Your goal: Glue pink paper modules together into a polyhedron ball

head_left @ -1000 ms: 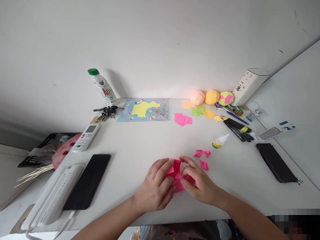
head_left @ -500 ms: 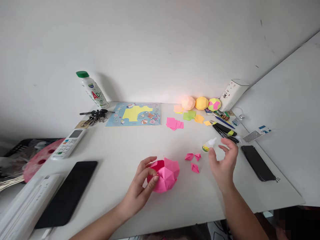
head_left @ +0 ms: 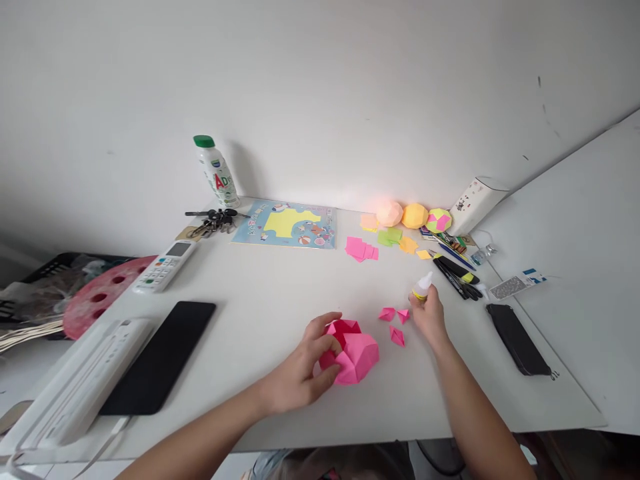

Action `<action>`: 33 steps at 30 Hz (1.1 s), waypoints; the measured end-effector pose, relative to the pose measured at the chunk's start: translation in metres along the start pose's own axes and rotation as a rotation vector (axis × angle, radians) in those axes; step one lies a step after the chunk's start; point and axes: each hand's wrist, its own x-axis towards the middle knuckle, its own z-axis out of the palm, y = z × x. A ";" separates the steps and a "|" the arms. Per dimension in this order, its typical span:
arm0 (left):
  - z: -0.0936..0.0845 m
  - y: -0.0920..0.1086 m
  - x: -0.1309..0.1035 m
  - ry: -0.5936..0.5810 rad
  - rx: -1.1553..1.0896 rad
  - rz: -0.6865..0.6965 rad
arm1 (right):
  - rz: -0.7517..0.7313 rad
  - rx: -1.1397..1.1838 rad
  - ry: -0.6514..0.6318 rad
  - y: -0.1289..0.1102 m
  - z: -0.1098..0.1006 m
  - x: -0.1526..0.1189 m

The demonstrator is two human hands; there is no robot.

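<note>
On the left, the left hand [head_left: 303,373] is at the pink paper ball [head_left: 363,357], its fingers curled at the left side of the opening, with the thumb low against the near panels and the index finger at the gap; they seem to pinch the paper lightly. The ball is near the front edge of the white table [head_left: 260,293], hollow, with its opening up and to the left and dark pink inner faces showing. It should be very light and fairly stiff along its creases, yet easy to dent or crush where a wall stands alone. The safest hold is probably a gentle pinch on a creased, doubled panel at the rim, or a loose cup around the rounded right side; squeezing across the opening could buckle it. Paper like this should not be slippery, though the seams may part if tugged.

Just right of the ball, three small pink folded pieces [head_left: 397,336] lie on the table; they look weightless and best taken by their ridges. Farther right, the small white-nozzled bottle [head_left: 423,287] points upward, tilted, its lower body grasped by the fingers of the right hand [head_left: 430,318]. It is likely soft-walled, so a light grip suits; how full it is cannot be told.
</note>
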 end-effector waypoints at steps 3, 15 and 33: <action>0.000 0.004 0.003 0.001 0.031 0.027 | -0.115 0.067 0.003 -0.021 -0.013 -0.004; 0.008 -0.008 0.005 0.214 -0.032 -0.156 | -0.559 0.298 -0.159 -0.158 -0.084 -0.034; 0.009 -0.004 0.003 0.207 -0.086 -0.170 | -0.463 0.342 -0.465 -0.173 -0.027 -0.046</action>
